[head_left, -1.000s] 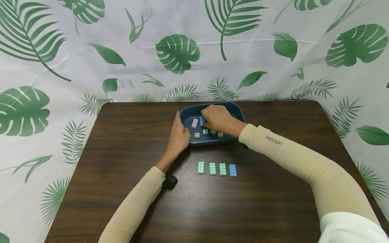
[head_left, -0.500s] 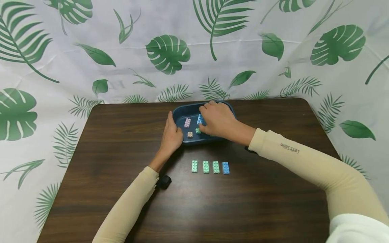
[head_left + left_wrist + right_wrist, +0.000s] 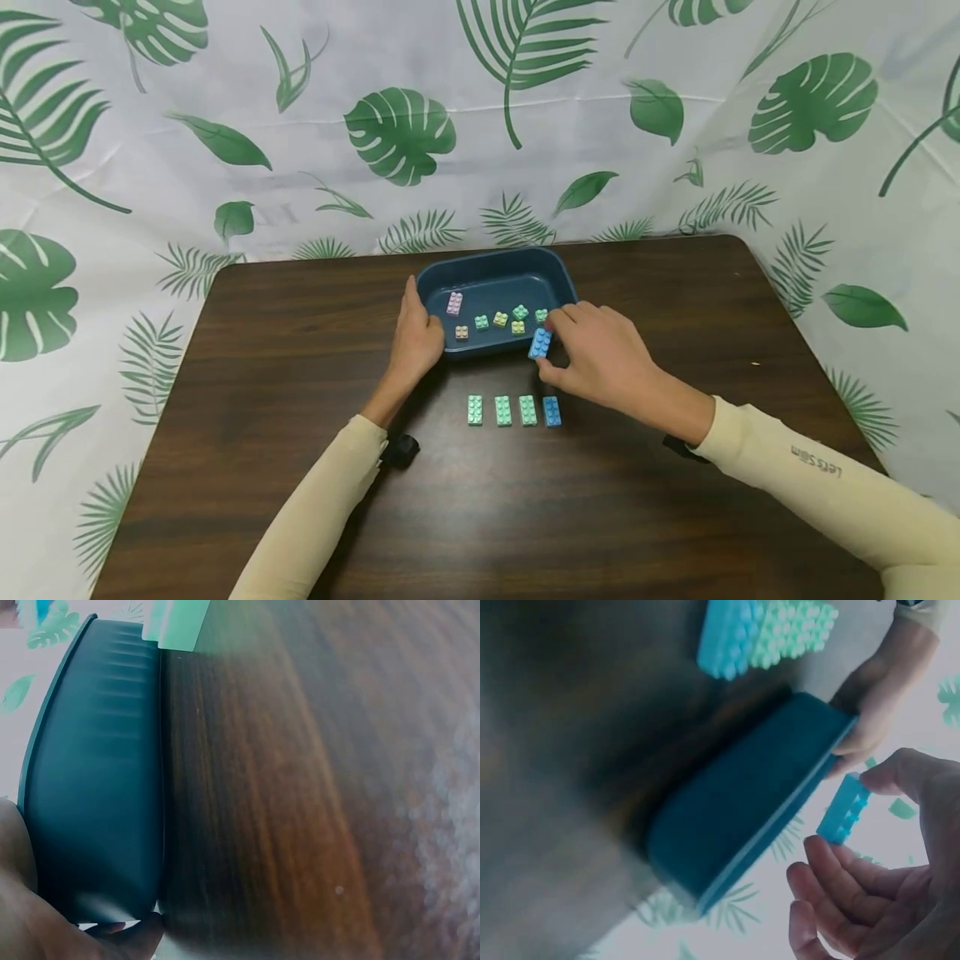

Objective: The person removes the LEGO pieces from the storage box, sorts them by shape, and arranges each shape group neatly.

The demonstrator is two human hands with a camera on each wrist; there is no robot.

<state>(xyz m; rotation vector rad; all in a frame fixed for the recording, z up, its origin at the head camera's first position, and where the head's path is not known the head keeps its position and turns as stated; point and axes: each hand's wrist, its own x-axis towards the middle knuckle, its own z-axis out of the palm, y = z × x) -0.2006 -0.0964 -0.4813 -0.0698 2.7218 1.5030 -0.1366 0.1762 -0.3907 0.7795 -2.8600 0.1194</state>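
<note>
In the head view my right hand (image 3: 603, 354) pinches a blue toy building brick (image 3: 540, 342) between thumb and fingers, raised by the near right rim of a dark blue tray (image 3: 487, 265). The right wrist view shows the brick (image 3: 844, 808) held at its two ends, with the other fingers loosely bent. My left hand (image 3: 416, 337) grips the tray's left end, thumb by the rim. Inside lie a pink brick (image 3: 454, 303) and several small green, yellow and beige bricks (image 3: 500, 318). Before the tray, three light green bricks (image 3: 502, 411) and a blue brick (image 3: 552, 411) form a row.
The dark wooden table (image 3: 315, 333) reaches back to a white cloth (image 3: 300, 192) printed with green leaves. In the left wrist view the tray's side wall (image 3: 97, 765) stands close beside the hand, on the table.
My right hand has come out of the tray toward the near right, lifting the blue brick over the rim. The left hand stays at the tray's end. The head view has shifted slightly.
</note>
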